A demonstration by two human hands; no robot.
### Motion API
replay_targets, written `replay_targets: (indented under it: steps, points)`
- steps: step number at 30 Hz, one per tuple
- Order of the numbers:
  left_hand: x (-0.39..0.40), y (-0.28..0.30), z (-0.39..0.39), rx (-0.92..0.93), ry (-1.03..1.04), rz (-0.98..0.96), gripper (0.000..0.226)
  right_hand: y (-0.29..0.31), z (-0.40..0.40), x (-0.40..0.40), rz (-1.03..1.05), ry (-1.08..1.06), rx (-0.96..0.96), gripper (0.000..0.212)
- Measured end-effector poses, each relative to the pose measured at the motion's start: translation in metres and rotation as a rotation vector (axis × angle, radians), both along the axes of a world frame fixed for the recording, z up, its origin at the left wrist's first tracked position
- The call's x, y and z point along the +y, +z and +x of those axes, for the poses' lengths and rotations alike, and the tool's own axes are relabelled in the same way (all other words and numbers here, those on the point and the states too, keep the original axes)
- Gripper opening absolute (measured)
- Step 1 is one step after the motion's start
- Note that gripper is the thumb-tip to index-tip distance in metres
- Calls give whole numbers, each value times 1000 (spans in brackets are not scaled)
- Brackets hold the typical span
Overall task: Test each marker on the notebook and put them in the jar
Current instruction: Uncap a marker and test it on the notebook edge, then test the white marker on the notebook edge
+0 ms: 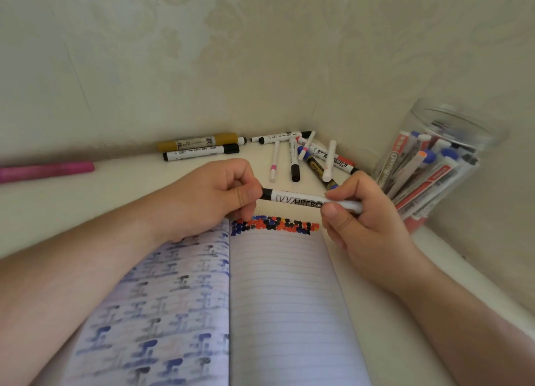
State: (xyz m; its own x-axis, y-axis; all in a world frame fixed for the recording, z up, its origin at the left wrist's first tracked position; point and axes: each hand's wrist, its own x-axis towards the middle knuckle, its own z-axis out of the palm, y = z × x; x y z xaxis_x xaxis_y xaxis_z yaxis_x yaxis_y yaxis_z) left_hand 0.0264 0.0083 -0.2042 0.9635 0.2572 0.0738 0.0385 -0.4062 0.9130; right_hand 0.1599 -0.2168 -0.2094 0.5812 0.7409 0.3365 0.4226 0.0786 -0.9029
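A white whiteboard marker (298,201) with a black end is held level just above the top of the open lined notebook (286,299). My left hand (208,197) pinches its black end. My right hand (362,212) grips the white barrel at the other end. A band of blue, black, red and orange ink marks (275,224) runs along the top of the right page. The clear jar (434,160) stands at the right, holding several markers. Loose markers (307,157) lie in a heap behind my hands.
Two thick markers, one ochre (199,142) and one white with a black cap (199,152), lie along the wall. A pink marker (46,171) rests at the far left. Walls close in behind and to the right of the white surface (86,194).
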Motion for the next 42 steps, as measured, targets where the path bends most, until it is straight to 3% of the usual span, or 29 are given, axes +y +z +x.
replay_targets:
  steps: [6,10,11,13,16,17,19,20,23,30,35,38,40,42]
  points:
    - [1,-1,0,-2,-4,32,4,2,-4,0,-59,-37,-36,32]
    - [2,0,5,-36,-11,142,8,18,-12,-10,-134,-163,-307,30]
    - [1,1,7,-23,-46,157,16,27,-17,-13,-88,-209,-384,28]
    - [0,1,8,33,-111,196,36,54,-25,-24,121,-311,-348,34]
    - [1,-2,9,58,-155,275,45,105,-8,-58,406,-486,-359,39]
    - [0,-2,8,48,-163,286,44,122,4,-71,426,-533,-347,44]
    - [-3,-1,7,24,-163,282,40,150,22,-89,421,-631,-295,88]
    - [-3,-1,7,18,-158,276,39,158,31,-97,415,-672,-315,94]
    - [-3,-1,6,21,-155,253,37,163,43,-95,267,-752,-441,50]
    - [-1,-4,5,22,-147,231,26,145,48,-57,-466,-602,-641,7]
    - [0,-4,6,30,-150,213,21,148,39,-47,-629,-492,-656,36]
    - [0,-5,6,34,-160,216,20,144,40,-46,-687,-515,-763,50]
    - [1,-6,6,36,-164,216,20,143,41,-45,-689,-548,-760,48]
    - [1,-6,7,38,-166,215,19,140,44,-44,-724,-609,-809,32]
